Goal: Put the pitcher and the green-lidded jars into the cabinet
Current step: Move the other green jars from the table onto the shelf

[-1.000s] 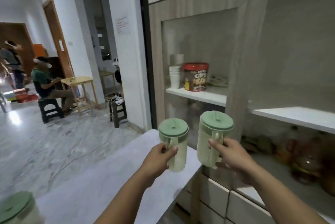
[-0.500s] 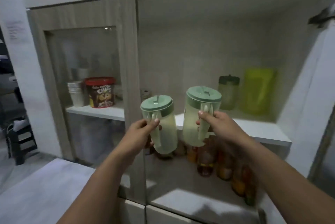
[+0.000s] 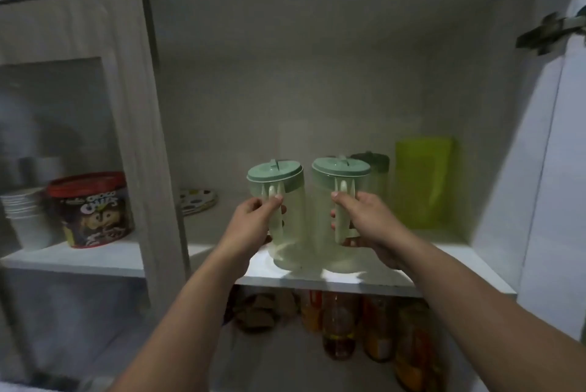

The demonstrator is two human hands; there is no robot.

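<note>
- Clearly, the step in hand is setting two green-lidded jars down on the cabinet shelf; both jars stand upright at the shelf's front edge, close beside each other, and their bases look to be on or just above the white board, though I cannot tell which.
- The left hand is closed around the handle of the left jar, fingers wrapped through it and thumb pressed near the top of the handle, just under the green lid.
- The right hand is likewise closed on the handle of the right jar, fingertips curling round the far side of the handle and the palm behind it.
- Beyond the right hand, further into the shelf, stands a darker-lidded container, and past that, to the outer side of the right hand, a yellow-green pitcher, already inside the cabinet.
- Out beyond the left hand, on the far side of the wooden upright, sit a red-lidded cereal tub and a stack of white cups; a patterned plate lies at the back, inward of that post.
- My judgement: the next move calls for pushing both jars a little deeper, away from the lip, before the fingers slip out of the handles.
- The right jar has little room ahead, so it wants a gentle slide to avoid knocking the container behind it.
- Any further jars lie outside this view.
</note>
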